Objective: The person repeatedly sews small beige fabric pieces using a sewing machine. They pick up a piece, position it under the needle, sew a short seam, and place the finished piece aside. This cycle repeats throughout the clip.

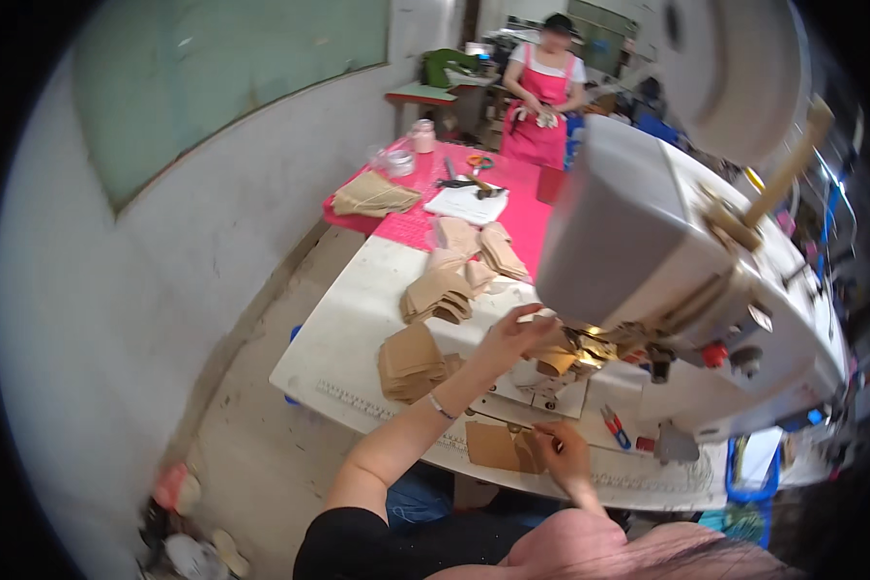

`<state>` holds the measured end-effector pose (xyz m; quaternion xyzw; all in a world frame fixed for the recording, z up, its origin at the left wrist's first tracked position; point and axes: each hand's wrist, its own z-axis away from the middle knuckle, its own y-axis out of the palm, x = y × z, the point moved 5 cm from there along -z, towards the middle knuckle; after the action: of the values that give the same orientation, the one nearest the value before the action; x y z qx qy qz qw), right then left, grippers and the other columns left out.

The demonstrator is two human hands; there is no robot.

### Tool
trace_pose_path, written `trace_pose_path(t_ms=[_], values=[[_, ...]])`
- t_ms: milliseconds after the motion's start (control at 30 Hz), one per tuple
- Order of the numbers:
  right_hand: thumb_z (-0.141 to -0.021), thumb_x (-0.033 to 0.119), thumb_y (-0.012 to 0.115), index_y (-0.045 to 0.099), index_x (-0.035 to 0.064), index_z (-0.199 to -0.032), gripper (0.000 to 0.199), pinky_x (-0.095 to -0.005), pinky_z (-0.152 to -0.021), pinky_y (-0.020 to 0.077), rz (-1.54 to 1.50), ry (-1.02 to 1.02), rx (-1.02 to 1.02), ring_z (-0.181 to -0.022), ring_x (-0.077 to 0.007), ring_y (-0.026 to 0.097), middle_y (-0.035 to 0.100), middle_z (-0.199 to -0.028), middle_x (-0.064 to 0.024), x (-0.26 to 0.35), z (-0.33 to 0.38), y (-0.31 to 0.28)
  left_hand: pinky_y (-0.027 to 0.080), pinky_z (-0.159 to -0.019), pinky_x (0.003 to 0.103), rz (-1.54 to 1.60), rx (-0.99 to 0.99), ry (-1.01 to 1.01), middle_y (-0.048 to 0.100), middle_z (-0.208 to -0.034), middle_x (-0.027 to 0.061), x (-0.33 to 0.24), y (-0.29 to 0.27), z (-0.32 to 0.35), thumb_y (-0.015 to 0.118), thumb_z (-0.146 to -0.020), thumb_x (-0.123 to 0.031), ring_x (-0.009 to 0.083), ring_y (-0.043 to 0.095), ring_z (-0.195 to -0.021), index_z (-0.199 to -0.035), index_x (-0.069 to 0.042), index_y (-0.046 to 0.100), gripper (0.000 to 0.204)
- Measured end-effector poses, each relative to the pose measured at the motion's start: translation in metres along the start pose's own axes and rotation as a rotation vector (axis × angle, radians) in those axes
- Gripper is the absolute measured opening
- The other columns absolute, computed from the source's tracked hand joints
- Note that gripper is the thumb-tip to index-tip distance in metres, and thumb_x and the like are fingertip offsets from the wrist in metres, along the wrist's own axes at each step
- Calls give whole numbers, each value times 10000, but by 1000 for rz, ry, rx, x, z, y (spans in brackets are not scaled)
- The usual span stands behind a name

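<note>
A large white sewing machine stands over the worktable, its needle area lit yellow. My left hand reaches in beside the needle, fingers bent against a curved tan piece of cloth or leather; the machine head partly hides the fingertips. Near the table's front edge, my right hand has its fingers curled at the right end of a flat tan piece. Left of my left forearm lies a stack of tan cut pieces, and another stack sits behind it.
Red-handled snips lie right of the needle area. Paler cut pieces lie farther back, before a pink-covered table with scissors and jars. A person in a pink apron stands behind. A blue basket hangs at right.
</note>
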<state>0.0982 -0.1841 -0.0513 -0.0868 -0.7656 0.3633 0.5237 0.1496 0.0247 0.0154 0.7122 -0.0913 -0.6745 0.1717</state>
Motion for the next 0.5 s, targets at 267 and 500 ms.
trace_pose_path(t_ms=[267, 500], values=[[-775, 142, 695, 611, 86, -1055, 297, -420, -736, 506, 270, -60, 20, -891, -344, 607, 541, -1052, -123, 10, 6, 27, 466, -864, 262, -389, 241, 273, 603, -1114, 81, -43, -13, 68, 687, -855, -110, 91, 560, -993, -1451, -93, 312, 705], [-776, 152, 695, 605, 63, -998, 256, -422, -737, 500, 208, -79, -39, -889, -345, 604, 545, -1049, -124, 4, 10, 28, 454, -921, 278, -64, -240, 229, 634, -1130, 94, -58, -134, 101, 647, -868, -49, 134, 575, -1049, -1438, -48, 321, 657]])
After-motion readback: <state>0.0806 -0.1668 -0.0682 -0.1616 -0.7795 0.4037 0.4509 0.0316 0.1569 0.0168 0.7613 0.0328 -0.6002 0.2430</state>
